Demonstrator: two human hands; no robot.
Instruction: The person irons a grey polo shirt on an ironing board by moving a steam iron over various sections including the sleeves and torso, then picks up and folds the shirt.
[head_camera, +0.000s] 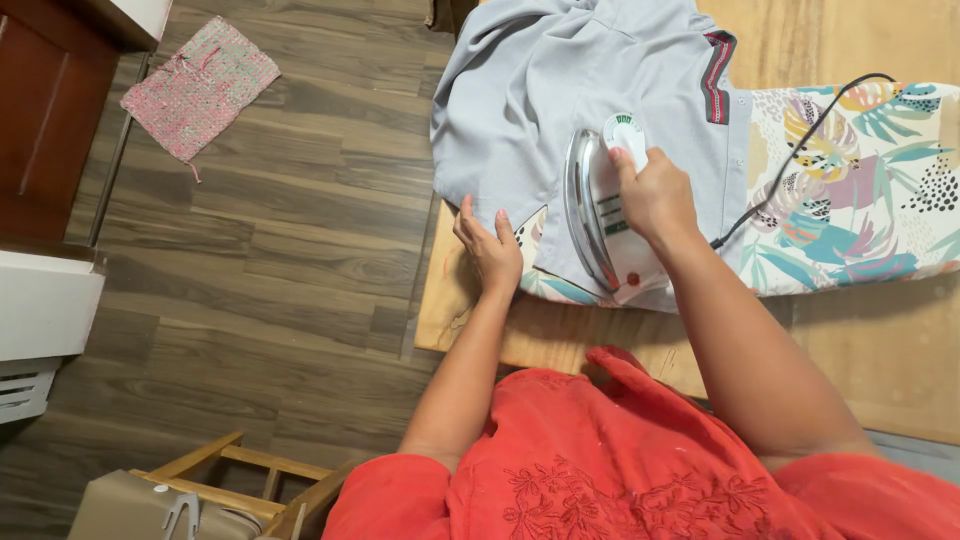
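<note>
Head view: the right hand (655, 195) is clamped on the iron (600, 215), which stands on the grey shirt (560, 90) (spread over a patterned cover (870, 190) on the table (890, 370)). The left hand (490, 250), fingers spread flat, pins the hem. Judged partway: folds remain near the collar.

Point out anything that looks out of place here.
A pink woven cloth lies askew on the wood floor, away from the ironing. The grey shirt hangs partly off the wooden table edge.
</note>
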